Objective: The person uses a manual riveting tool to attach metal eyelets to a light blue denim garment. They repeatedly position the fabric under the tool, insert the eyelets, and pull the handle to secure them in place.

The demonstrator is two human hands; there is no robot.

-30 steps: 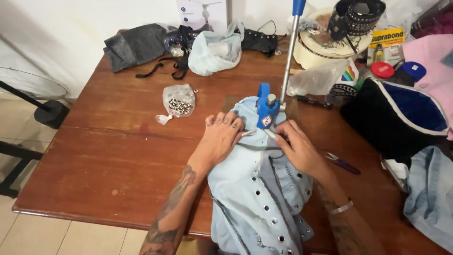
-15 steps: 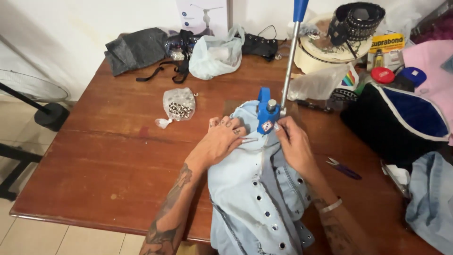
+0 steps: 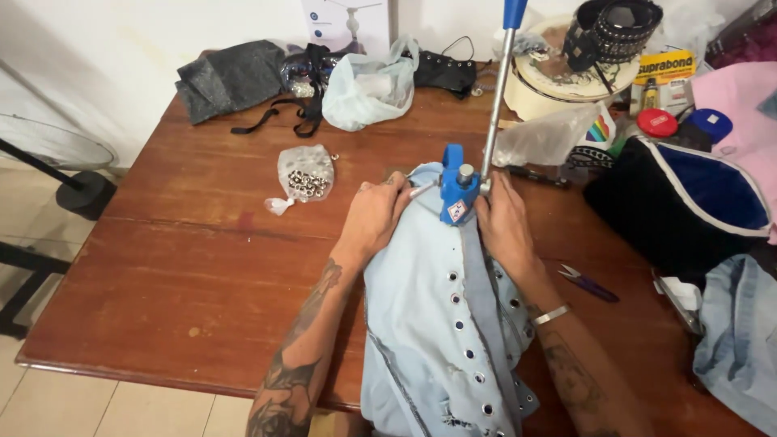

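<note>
Head view: denim garment [image 3: 441,316] under both hands.

**Arm and hand position**

Both forearms enter from the lower edge and converge toward the centre. Left hand [image 3: 374,217]: palm down, fingers extended forward and slightly curled, pressing flat; forearm tattooed from wrist to elbow. Right hand [image 3: 503,228]: palm down, fingers together and pointing forward, thumb toward the left hand; a band encircles the wrist. Neither hand closes a grip; the two hands lie near each other, not touching.
</note>
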